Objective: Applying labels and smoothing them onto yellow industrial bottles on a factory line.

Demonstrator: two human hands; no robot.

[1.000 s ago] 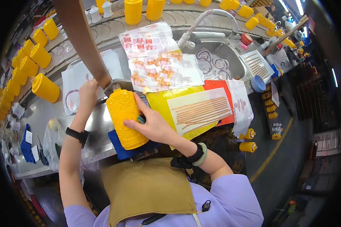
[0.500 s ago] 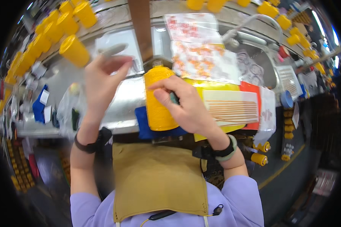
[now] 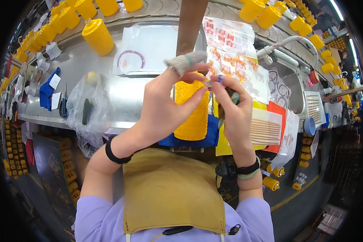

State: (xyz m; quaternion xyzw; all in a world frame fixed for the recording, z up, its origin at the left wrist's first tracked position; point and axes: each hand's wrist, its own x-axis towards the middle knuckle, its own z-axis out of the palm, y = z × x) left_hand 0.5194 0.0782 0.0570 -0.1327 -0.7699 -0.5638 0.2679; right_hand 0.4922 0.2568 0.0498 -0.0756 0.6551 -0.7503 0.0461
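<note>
Yellow bottle (image 3: 190,126) on a blue cloth (image 3: 212,132)

The right hand (image 3: 236,111) seems to pinch a small pale piece (image 3: 210,83) over the bottle; the left hand (image 3: 163,104) holds its fingertips narrowly spaced beside it (whether they grip it too, I cannot tell). The bottle's neck is hidden behind the hands.

The work looks mid-step: the piece is up at the fingers, the bottle's visible side shows only yellow, and horse stickers (image 3: 238,64) and brown strips (image 3: 266,132) lie to the right.

A clear bag (image 3: 77,109) at left holds something dark green; the sink (image 3: 297,82) holds a ringed sheet (image 3: 276,85); the blue bowl's (image 3: 309,126) contents don't show.
</note>
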